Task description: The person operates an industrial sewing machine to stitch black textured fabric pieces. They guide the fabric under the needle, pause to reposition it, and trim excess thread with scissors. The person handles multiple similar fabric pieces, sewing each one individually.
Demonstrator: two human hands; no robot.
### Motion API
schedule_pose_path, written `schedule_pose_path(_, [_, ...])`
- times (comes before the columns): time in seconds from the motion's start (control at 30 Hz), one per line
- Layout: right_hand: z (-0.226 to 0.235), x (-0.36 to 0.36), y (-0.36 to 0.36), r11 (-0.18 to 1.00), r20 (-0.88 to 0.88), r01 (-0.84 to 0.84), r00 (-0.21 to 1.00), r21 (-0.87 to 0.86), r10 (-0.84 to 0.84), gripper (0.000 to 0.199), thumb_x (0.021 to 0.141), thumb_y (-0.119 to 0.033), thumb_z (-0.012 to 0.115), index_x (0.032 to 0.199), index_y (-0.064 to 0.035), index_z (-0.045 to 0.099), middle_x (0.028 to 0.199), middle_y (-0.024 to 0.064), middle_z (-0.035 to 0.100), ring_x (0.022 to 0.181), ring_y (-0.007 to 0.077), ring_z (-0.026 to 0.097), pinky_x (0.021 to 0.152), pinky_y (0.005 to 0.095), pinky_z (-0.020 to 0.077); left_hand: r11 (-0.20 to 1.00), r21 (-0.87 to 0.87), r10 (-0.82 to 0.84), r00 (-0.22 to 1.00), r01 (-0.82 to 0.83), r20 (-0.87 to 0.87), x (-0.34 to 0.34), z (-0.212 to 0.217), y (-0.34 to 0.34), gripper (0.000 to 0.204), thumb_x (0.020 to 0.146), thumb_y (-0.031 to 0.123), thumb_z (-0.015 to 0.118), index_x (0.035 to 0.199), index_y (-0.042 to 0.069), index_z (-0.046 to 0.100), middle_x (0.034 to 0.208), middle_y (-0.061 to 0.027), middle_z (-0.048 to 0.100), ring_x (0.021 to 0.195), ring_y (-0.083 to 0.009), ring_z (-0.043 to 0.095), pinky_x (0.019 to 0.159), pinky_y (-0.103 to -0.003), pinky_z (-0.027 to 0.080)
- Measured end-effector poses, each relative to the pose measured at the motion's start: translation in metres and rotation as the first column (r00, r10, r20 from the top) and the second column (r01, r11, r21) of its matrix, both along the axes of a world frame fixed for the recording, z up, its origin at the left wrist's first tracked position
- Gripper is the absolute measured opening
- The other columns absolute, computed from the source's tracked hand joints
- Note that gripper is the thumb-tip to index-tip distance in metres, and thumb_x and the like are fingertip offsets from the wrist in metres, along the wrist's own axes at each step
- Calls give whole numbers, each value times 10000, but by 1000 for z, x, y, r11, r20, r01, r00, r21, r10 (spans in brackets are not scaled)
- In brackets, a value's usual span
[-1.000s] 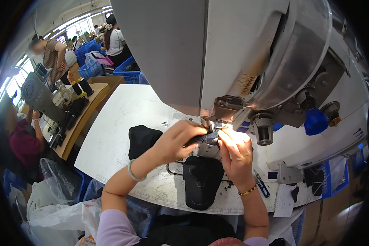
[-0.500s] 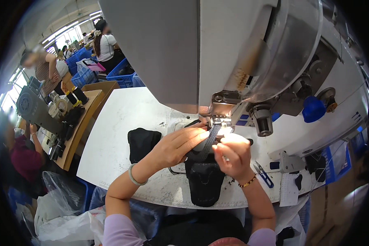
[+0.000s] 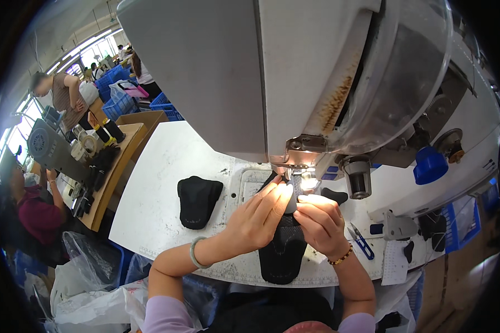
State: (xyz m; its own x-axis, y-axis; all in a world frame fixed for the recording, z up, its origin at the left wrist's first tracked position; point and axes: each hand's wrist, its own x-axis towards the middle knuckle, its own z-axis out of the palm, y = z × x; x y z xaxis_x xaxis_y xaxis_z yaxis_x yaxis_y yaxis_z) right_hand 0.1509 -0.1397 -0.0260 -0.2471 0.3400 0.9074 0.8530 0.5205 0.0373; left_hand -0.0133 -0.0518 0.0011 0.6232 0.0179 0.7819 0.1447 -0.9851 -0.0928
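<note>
A black fabric piece (image 3: 281, 261), shaped like part of a shoe upper, lies on the white sewing table with its far end under the needle area of the sewing machine (image 3: 304, 145). My left hand (image 3: 259, 217) presses it from the left, fingers together and tips close to the lit presser foot (image 3: 301, 176). On the other side, my right hand (image 3: 320, 220) pinches its edge between thumb and fingers. Between the hands shows a grey textured section (image 3: 299, 194) of the piece. The fingers partly hide the cloth, and the needle cannot be made out.
Another black fabric piece (image 3: 199, 202) lies left on the white table (image 3: 144, 188). Blue-handled thread snips (image 3: 362, 244) and a paper sheet (image 3: 395, 263) lie right. The machine head overhangs the work. Co-workers, a wooden bench (image 3: 114, 186) and blue baskets (image 3: 119, 104) are at the left.
The grey textured strip, raised between my hands before, now lies lower and flatter by the presser foot. My right hand has lowered slightly and pinches the edge. The whole view has shifted slightly.
</note>
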Motion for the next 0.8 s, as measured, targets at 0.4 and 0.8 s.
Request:
schedule_pose_path(0.4, [0, 7, 4, 995, 22, 81, 997, -58, -80, 261, 744, -62, 660, 1004, -78, 637, 1059, 13, 622, 813, 110, 583, 790, 265, 429, 996, -54, -67, 996, 70, 50, 7, -16, 18, 389, 759, -97, 535, 1144, -143, 508, 1134, -242, 537, 1095, -377, 562, 921, -393, 500])
schedule_pose_path(0.8, [-3, 6, 8, 969, -43, 180, 981, -168, -190, 315, 746, -50, 672, 1045, -150, 669, 869, -54, 593, 734, 107, 548, 810, 301, 438, 976, -111, -166, 973, 185, 159, 16, -30, 41, 346, 765, -108, 519, 1110, -97, 515, 1129, -241, 543, 1038, -371, 583, 877, -384, 518])
